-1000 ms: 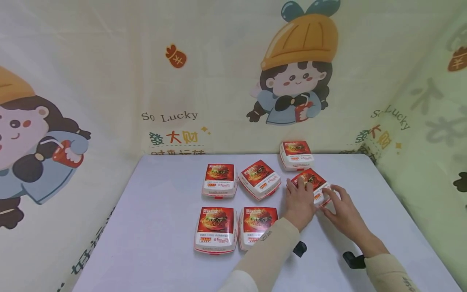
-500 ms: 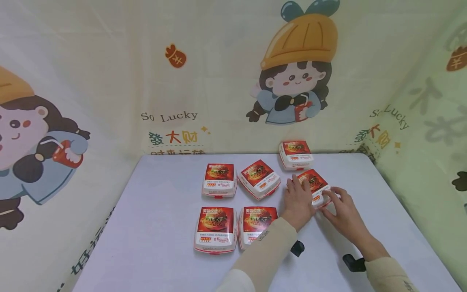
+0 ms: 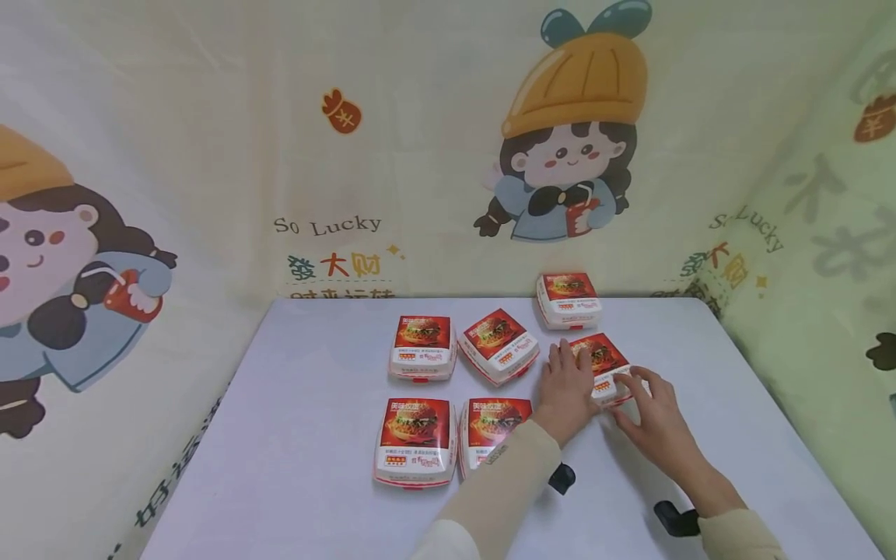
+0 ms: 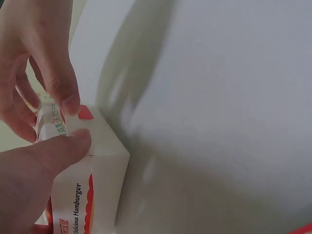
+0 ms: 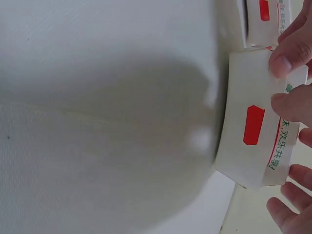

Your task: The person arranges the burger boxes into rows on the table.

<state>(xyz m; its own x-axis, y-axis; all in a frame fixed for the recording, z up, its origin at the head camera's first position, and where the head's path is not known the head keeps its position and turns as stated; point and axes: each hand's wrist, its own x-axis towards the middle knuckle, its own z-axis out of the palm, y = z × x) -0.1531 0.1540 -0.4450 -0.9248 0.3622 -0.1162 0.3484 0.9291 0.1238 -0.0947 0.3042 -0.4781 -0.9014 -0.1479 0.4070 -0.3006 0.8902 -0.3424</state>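
Note:
A red and white paper hamburger box (image 3: 603, 354) lies tilted at an angle on the right half of the table. My left hand (image 3: 565, 393) grips its left side, fingers reaching over the printed lid. At the near right corner, my right hand (image 3: 656, 424) holds the box with bent fingers. In the left wrist view, the left thumb presses the white side wall of the hamburger box (image 4: 105, 139), close to the right thumb. The right wrist view shows both thumbs on the box's front face, near its red tab (image 5: 254, 125), with the right fingers spread around the far side.
Behind stands another hamburger box (image 3: 569, 299) near the table's back edge. Leftward are a slanted box (image 3: 498, 346), a straight one (image 3: 422, 348), and a front pair, one (image 3: 414, 443) fully visible, the other (image 3: 486, 432) partly under my left sleeve. A printed cloth (image 3: 434, 155) hangs behind.
The held hamburger box has slid slightly toward me, and both hands have come nearer with it. My left fingers have shifted left on the lid. The other boxes stay put.

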